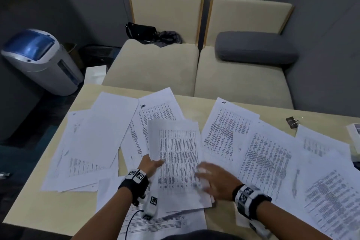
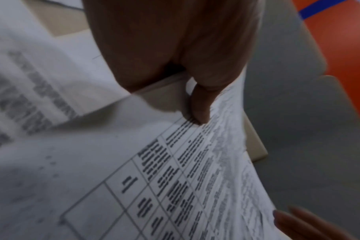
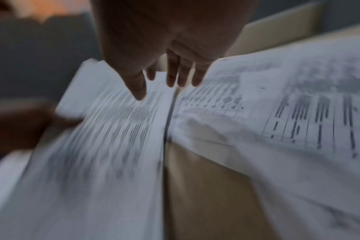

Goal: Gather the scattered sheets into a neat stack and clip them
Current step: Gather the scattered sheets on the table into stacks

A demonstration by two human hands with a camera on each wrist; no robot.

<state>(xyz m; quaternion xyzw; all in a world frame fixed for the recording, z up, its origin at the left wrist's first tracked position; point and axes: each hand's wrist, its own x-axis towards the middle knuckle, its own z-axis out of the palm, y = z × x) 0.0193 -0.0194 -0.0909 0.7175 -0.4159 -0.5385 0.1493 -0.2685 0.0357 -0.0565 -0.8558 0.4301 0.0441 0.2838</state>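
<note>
Printed white sheets lie scattered over the beige table [image 1: 48, 197]. A small gathered bundle of sheets [image 1: 177, 163] is raised in the middle, and my left hand [image 1: 151, 163] pinches its left edge, thumb on top. In the left wrist view the left hand [image 2: 195, 104] has its thumb on the printed bundle [image 2: 175, 170]. My right hand [image 1: 212, 179] hovers blurred over the bundle's right edge with straight, spread fingers; in the right wrist view the right hand [image 3: 164, 81] holds nothing above the sheets [image 3: 113, 129]. A black binder clip [image 1: 292, 122] lies at the table's far right.
More loose sheets [image 1: 93, 142] spread to the left and other sheets [image 1: 272, 152] to the right. A beige sofa [image 1: 155, 68] with a grey cushion [image 1: 255, 48] and black bag [image 1: 142, 31] stands beyond the table. A grey-blue appliance [image 1: 42, 60] sits on the floor at left.
</note>
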